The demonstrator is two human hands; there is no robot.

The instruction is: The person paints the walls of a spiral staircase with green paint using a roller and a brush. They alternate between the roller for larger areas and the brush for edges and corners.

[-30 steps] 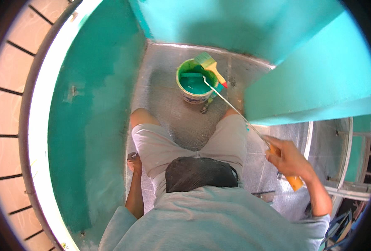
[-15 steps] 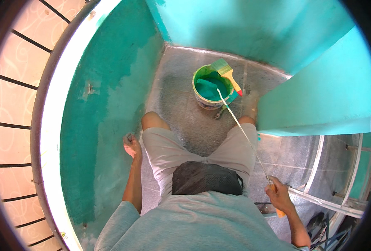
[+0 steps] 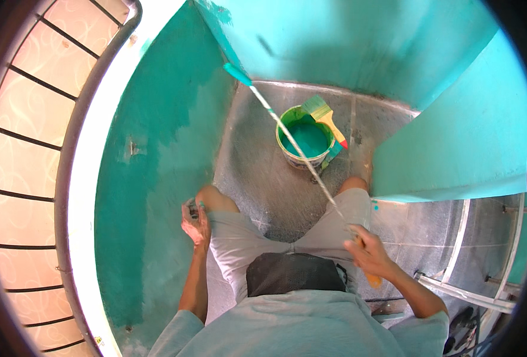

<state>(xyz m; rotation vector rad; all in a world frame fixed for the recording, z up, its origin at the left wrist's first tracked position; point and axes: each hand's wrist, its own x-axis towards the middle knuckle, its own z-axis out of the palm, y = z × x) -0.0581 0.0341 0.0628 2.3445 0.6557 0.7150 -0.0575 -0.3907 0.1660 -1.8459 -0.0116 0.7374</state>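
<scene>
My right hand (image 3: 369,250) is closed round the orange grip of a small long-handled paint roller (image 3: 297,149). Its thin, paint-spattered rod slants up and left across the bucket, and the narrow turquoise roller head is raised near the far left wall corner. Below the rod stands a bucket (image 3: 286,152) of turquoise paint. Across its right rim lies a wide paintbrush (image 3: 330,121) with a yellow handle and red tip. My left hand (image 3: 196,225) is beside my left knee, close to the partly painted left wall (image 3: 162,131). Its fingers are loosely bent and apart, with nothing clearly seen in them.
Turquoise walls (image 3: 394,53) rise at the back and right. A white metal frame, perhaps a ladder (image 3: 457,238), lies at the right. A dark rail with thin bars (image 3: 64,208) runs along the left beyond the white ledge. Grey floor tiles (image 3: 245,178) surround the bucket.
The roller head has come up out of the bucket and swung left toward the wall corner. My right hand has moved left and slightly up. My left hand has shifted slightly right and its fingers have opened somewhat.
</scene>
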